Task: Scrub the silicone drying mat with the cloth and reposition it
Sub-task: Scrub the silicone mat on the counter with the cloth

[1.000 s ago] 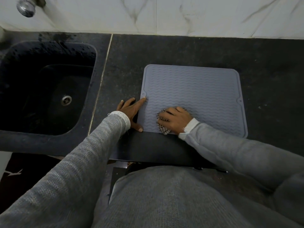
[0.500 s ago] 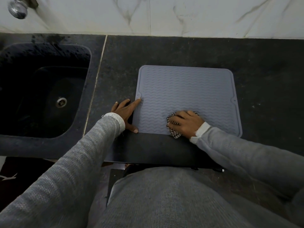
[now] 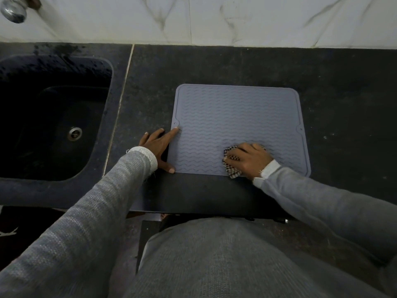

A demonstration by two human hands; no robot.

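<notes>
A grey silicone drying mat (image 3: 238,117) with wavy ridges lies flat on the dark counter (image 3: 343,87), its near edge close to the counter's front. My right hand (image 3: 251,160) presses a crumpled checked cloth (image 3: 231,166) onto the mat's near right part. My left hand (image 3: 159,147) rests flat on the counter at the mat's left edge, with a fingertip and the thumb touching that edge and the fingers spread.
A black sink (image 3: 53,117) with a metal drain (image 3: 74,133) sits to the left. A chrome tap (image 3: 14,9) shows at the top left. White marble tiles (image 3: 257,20) form the back wall. The counter's front edge runs just below the mat.
My right hand has slid the cloth to the right along the mat's near edge. The left hand stays at the mat's left edge.
</notes>
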